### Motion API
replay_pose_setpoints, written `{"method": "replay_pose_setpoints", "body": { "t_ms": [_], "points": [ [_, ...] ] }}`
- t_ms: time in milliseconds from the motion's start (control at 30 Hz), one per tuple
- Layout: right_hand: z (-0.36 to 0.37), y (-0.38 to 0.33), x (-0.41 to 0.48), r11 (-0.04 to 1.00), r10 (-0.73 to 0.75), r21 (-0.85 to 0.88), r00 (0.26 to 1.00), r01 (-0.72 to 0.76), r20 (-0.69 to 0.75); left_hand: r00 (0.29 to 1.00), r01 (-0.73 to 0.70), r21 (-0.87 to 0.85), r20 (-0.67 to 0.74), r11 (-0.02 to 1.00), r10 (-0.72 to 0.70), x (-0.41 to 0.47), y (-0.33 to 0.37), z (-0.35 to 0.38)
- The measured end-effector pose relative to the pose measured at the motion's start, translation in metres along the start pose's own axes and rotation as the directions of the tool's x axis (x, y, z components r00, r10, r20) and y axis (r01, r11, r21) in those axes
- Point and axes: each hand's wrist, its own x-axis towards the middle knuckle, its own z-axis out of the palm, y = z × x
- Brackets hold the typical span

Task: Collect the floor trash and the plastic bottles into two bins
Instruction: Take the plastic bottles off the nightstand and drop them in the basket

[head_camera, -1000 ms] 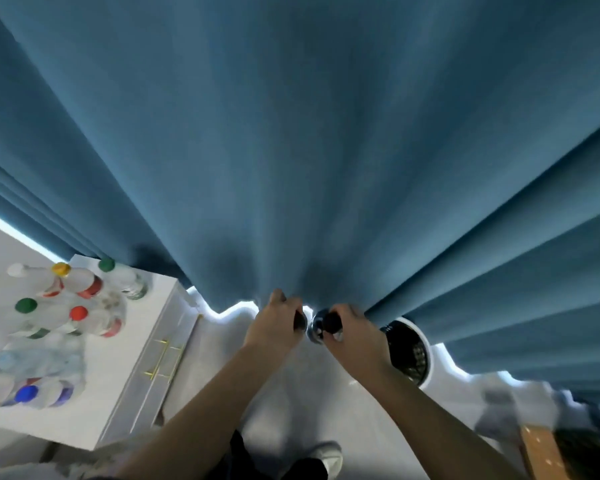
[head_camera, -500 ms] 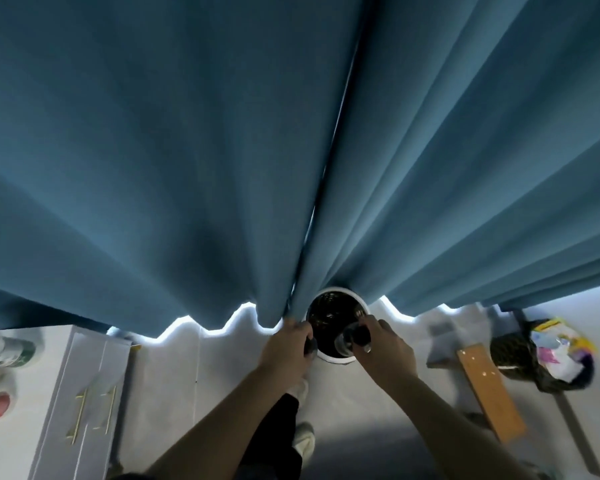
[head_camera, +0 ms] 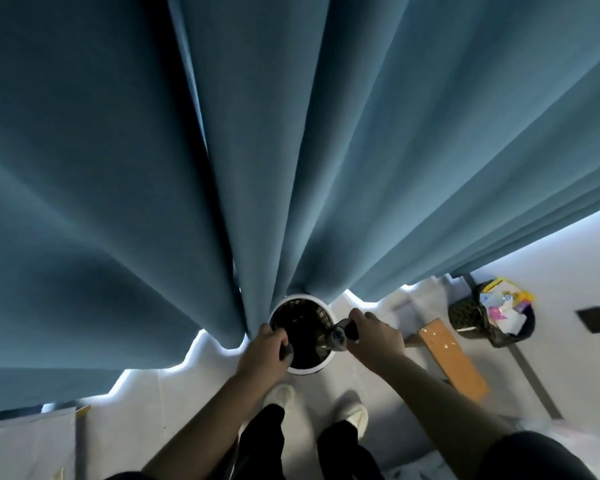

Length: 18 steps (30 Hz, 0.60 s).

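Note:
A white-rimmed round bin (head_camera: pixel 293 300) with a dark inside stands on the floor against the curtain. My right hand (head_camera: pixel 376 336) grips a clear plastic bottle (head_camera: pixel 336 337) with a dark cap, held over the bin's right rim. My left hand (head_camera: pixel 265 348) is closed around a small dark object (head_camera: pixel 287 351) at the bin's left rim; most of it is hidden in my fist. A second bin (head_camera: pixel 465 315), lined with a dark bag, stands to the right and holds colourful paper and wrapper trash (head_camera: pixel 503 306).
A blue curtain (head_camera: pixel 291 133) fills the upper view and hangs to the floor. A wooden board (head_camera: pixel 452 358) lies between the two bins. A white cabinet corner (head_camera: pixel 28 441) sits at lower left. My white shoes (head_camera: pixel 352 412) stand just before the bin.
The view has swung right: the cabinet with bottles has left the frame and the second bin has appeared. Both hands now sit over the white-rimmed bin, further apart than before.

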Motion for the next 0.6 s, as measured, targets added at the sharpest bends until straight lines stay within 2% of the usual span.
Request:
{"method": "replay_pose_setpoints", "body": {
  "t_ms": [200, 333, 500, 600],
  "points": [
    [-0.005, 0.024, 0.033, 0.992, -0.112, -0.045, 0.991, 0.115, 0.075, 0.994, 0.096, -0.070, -0.042, 0.993, -0.099, 0.023, 0.013, 0.024],
    [0.008, 0.042, 0.062, 0.970, -0.223, -0.072, 0.966, 0.233, 0.133, 0.968, 0.229, -0.136, -0.068, 0.964, -0.240, 0.037, 0.022, 0.059],
    [0.070, 0.053, 0.121, 0.926, -0.331, -0.093, 0.905, 0.366, 0.266, 0.904, 0.380, -0.245, -0.106, 0.892, -0.415, 0.082, 0.010, 0.118],
    [0.132, 0.052, 0.164, 0.917, -0.352, -0.079, 0.885, 0.392, 0.304, 0.860, 0.454, -0.281, -0.111, 0.846, -0.499, 0.123, -0.019, 0.162]
  ]
}}
